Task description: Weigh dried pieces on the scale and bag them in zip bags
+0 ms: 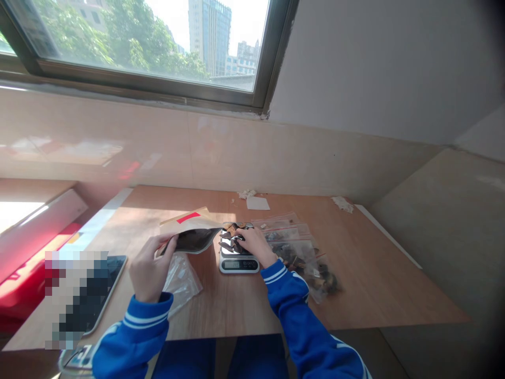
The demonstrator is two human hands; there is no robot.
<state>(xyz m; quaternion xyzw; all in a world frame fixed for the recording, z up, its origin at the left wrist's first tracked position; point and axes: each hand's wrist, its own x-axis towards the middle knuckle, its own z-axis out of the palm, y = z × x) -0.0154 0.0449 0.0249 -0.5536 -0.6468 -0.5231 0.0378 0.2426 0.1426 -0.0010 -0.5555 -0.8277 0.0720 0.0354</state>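
Observation:
My left hand [152,266] is closed on the edge of a dark pouch [197,240], whose mouth gapes toward the scale. A small white digital kitchen scale [239,267] stands on the table, its display too small to read. Several dark brown, curled dried pieces [226,246] lie on its platform. Over that platform, the fingers of my right hand [256,244] are closed around a dark piece among them. Clear zip bags [305,255] holding similar dark pieces lie right of the scale, partly behind my right forearm.
A paper envelope [189,217] with a red strip lies behind the pouch. An empty clear plastic bag [183,281] rests near my left wrist. At the left edge sits a tablet [112,281], partly pixelated. A white card [258,203] and crumpled tissues [342,204] lie toward the wall.

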